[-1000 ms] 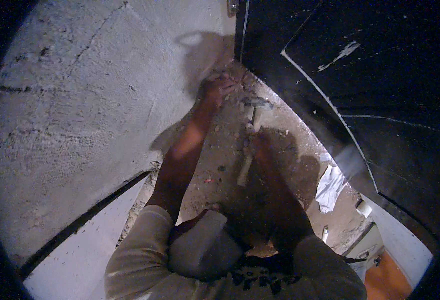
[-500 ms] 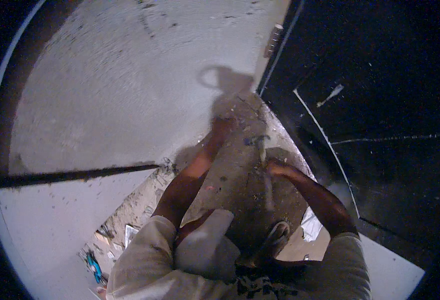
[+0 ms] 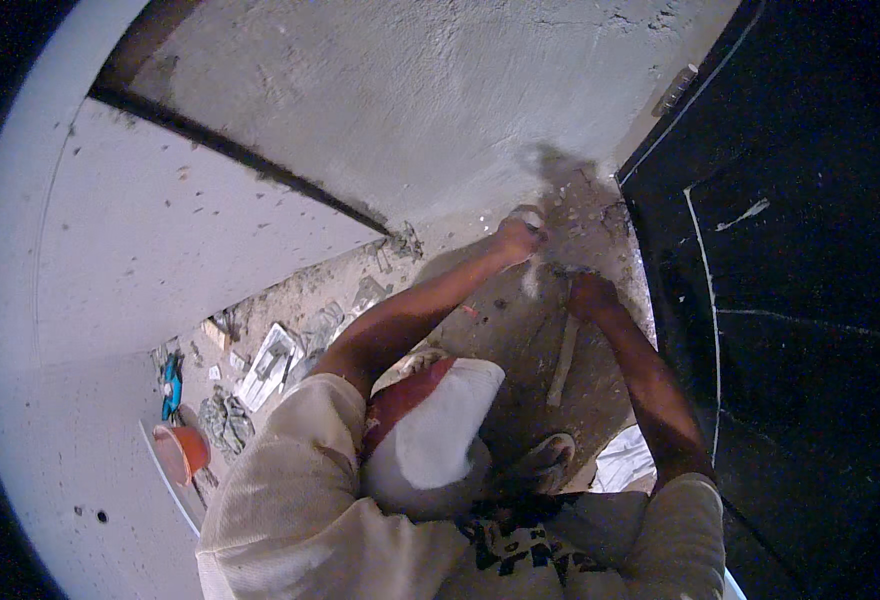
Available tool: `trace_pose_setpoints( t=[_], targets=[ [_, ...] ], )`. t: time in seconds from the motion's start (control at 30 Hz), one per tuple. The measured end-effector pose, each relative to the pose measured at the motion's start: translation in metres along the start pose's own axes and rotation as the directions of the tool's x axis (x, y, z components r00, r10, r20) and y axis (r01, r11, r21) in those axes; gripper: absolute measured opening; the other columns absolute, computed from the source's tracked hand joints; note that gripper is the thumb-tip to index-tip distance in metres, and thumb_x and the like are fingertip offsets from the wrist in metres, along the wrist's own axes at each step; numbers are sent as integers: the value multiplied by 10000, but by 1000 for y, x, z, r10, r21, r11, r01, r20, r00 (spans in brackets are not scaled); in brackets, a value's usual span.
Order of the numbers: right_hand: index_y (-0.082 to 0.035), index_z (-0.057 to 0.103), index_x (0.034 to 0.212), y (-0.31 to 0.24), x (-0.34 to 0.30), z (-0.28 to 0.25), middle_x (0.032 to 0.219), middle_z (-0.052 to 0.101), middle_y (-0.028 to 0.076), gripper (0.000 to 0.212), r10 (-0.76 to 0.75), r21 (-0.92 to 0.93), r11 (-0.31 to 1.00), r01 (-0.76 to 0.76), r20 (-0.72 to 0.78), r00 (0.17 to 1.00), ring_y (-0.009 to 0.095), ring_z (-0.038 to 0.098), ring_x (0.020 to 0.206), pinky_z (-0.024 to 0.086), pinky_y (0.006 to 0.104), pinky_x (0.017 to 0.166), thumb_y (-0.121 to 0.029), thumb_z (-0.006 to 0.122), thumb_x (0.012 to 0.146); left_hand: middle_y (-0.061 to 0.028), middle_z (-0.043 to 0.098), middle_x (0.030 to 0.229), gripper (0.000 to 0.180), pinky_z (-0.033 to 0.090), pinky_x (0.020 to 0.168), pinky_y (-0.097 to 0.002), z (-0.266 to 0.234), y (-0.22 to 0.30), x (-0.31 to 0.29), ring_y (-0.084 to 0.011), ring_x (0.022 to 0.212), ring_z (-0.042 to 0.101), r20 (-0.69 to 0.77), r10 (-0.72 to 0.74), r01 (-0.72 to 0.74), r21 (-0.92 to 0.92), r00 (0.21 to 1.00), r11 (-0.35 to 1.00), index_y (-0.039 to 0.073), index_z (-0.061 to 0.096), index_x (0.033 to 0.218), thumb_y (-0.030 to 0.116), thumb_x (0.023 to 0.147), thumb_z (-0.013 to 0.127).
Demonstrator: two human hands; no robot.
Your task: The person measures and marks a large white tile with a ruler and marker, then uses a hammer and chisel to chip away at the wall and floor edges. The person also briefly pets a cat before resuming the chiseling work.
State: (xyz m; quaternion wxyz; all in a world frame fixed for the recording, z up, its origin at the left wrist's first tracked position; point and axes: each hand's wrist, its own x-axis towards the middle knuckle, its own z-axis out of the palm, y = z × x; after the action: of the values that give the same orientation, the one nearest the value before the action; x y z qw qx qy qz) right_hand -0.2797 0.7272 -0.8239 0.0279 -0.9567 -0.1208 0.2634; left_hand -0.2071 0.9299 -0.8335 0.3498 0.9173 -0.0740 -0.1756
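Note:
My right hand (image 3: pixel 592 297) is wrapped round a hammer (image 3: pixel 563 365), high on its pale wooden handle and just below the dark head. The handle points down toward my body. Left of it and a little farther off, my left hand (image 3: pixel 520 243) is closed on a pale rounded thing (image 3: pixel 529 214), whose kind I cannot make out. A blurred whitish streak shows just below that hand. Both hands are in the corner between the plastered wall (image 3: pixel 390 110) and a black panel (image 3: pixel 810 240), over a dusty floor (image 3: pixel 500 390).
A white spattered panel (image 3: pixel 190 230) stands to the left. Along its foot lie a white rectangular plate (image 3: pixel 267 366), crumpled plastic, a blue-handled tool (image 3: pixel 171 386) and an orange bucket (image 3: pixel 181 452). A white sheet (image 3: pixel 624 460) lies near my right arm. A hinge (image 3: pixel 676 90) is at the black panel's edge.
My view has turned left, so the scene sits farther right and the orange bucket shows. My left hand has come out of shadow. The right hand still grips the hammer.

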Motion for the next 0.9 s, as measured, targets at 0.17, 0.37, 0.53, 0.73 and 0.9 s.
trace_pose_setpoints(
  t=[0.17,0.37,0.53,0.73,0.9],
  targets=[
    [-92,638,1103,-59,17,-30,1130,635,169,372,-206,166,966,200,19,978,374,613,1023,496,468,865,-354,571,847,-92,692,847,273,520,719,-359,-49,-6,-37,-182,741,640,-80,259,-268,-154,963,951,99,629,1053,227,815,670],
    [-73,680,971,-58,82,14,964,669,194,321,-411,301,820,487,-284,866,403,630,890,491,472,815,-330,620,787,-142,688,868,241,518,736,-375,-111,50,-81,-256,770,652,-24,384,-384,6,923,923,72,647,987,252,828,637],
    [-1,676,913,-141,82,-2,935,664,238,383,-503,168,832,528,-171,847,410,633,892,487,481,827,-348,643,756,-165,678,841,247,513,743,-418,-174,-4,-158,-333,788,653,-225,39,-6,149,974,989,46,651,925,273,829,636],
    [51,652,995,-196,60,-11,1030,638,280,499,-546,207,822,530,28,837,415,619,975,486,457,881,-387,652,755,-175,673,884,251,508,755,-429,-235,-63,-249,-349,820,645,-279,-42,118,262,959,958,44,653,920,283,845,633],
    [54,630,1063,-186,55,12,1119,605,292,553,-555,54,832,553,58,830,408,590,1050,478,462,900,-412,650,765,-180,668,887,266,502,752,-440,-252,-92,-301,-361,825,641,-320,-146,243,288,936,926,38,654,932,287,840,638]
  ],
)
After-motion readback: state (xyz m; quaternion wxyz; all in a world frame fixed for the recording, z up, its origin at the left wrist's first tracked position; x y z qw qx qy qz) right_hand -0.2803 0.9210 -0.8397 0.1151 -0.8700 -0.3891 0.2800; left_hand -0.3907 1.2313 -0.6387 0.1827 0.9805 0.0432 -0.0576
